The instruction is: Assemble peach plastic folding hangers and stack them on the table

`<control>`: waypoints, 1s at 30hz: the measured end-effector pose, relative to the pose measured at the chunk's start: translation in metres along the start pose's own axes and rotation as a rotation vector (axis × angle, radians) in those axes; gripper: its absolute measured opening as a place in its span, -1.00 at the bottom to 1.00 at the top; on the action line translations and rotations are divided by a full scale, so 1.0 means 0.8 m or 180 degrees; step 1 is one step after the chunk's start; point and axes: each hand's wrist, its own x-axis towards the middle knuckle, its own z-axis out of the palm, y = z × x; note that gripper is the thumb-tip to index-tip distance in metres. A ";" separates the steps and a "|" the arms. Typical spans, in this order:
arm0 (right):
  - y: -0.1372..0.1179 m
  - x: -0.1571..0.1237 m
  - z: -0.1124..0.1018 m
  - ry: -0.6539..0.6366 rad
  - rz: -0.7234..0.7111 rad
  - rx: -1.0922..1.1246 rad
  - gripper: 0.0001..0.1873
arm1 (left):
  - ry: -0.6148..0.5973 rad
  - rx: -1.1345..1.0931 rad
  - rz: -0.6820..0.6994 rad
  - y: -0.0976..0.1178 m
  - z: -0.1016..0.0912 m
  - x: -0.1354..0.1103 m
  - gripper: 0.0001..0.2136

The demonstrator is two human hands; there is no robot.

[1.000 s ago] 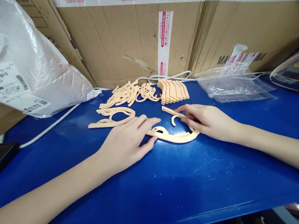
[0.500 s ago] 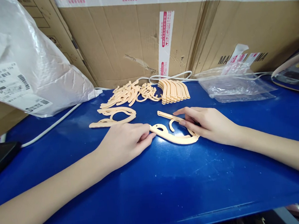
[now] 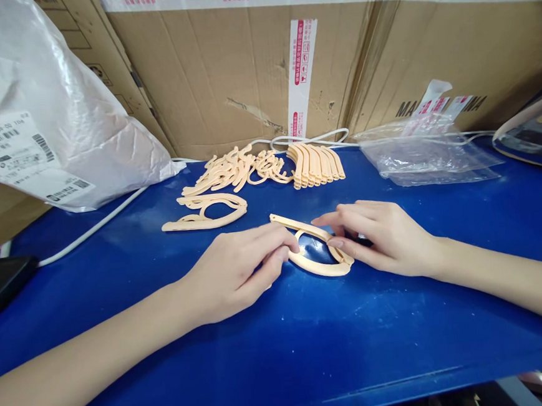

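Right now you have the cream folding hanger (image 3: 327, 270) lying low over the blue table (image 3: 284, 364), almost centred in front of you, its two arms spread apart and meeting at the right-hand end. Your left hand (image 3: 241, 265) pinches the left end of the lower arm (image 3: 311, 267) between thumb and fingers, and the fingertips hide that end from you. Your right hand (image 3: 381, 235) grasps the upper arm (image 3: 301, 226) near the joint, thumb on the near side and forefinger along the far side, while that arm's other end points up and left, past the knuckles of your left hand. Just beyond your left hand lies a second hanger (image 3: 207, 222), folded. Farther back you have a loose heap of cream pieces (image 3: 228, 172), a small cluster of hooks (image 3: 268, 167) beside it, and a neat row of curved arms (image 3: 318, 165) on the right. A crumpled clear bag (image 3: 429, 159) lies to the right of that row, with cardboard boxes (image 3: 223, 69) standing behind everything. Over on your left are a white padded parcel (image 3: 87, 130), a white cable (image 3: 112, 217) and a dark flat object (image 3: 3, 286), perhaps a phone, though the edge of the view cuts it off
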 end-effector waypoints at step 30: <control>-0.055 -0.001 0.005 0.0005 -0.1121 -0.0182 -0.77 | 0.0052 0.0769 -0.0095 -0.017 0.008 0.009 -0.65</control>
